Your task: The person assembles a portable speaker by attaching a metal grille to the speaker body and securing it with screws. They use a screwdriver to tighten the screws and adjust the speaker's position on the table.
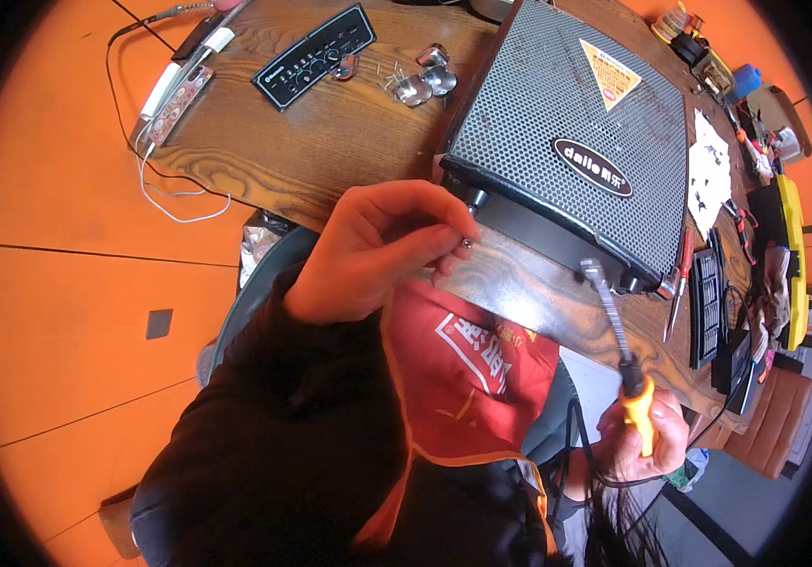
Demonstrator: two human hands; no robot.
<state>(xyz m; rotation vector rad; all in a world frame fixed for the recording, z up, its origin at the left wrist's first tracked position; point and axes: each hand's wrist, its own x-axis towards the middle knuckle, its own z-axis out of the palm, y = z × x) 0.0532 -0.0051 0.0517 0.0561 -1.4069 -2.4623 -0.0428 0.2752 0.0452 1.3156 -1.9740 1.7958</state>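
Observation:
In front of the speaker box (529, 123), my left hand (378, 241) is closed in a pinch. A small dark screw (466, 243) shows at its fingertips. Lower right, my right hand (647, 444) is wrapped round the yellow handle of a screwdriver (635, 406). Its shaft points up toward the near edge of the speaker, apart from it, and its tip is smeared by motion. The speaker has a grey mesh front facing up, an oval dark badge and a triangular sticker.
On the wooden table (236, 156) lie a black control panel (314, 55) with knobs, several shiny metal caps (414, 91) and loose screws. A power strip (182, 106) runs along the left edge. A red screwdriver (678, 288), red-handled pliers (740, 227) and a yellow-edged case (792, 255) are right.

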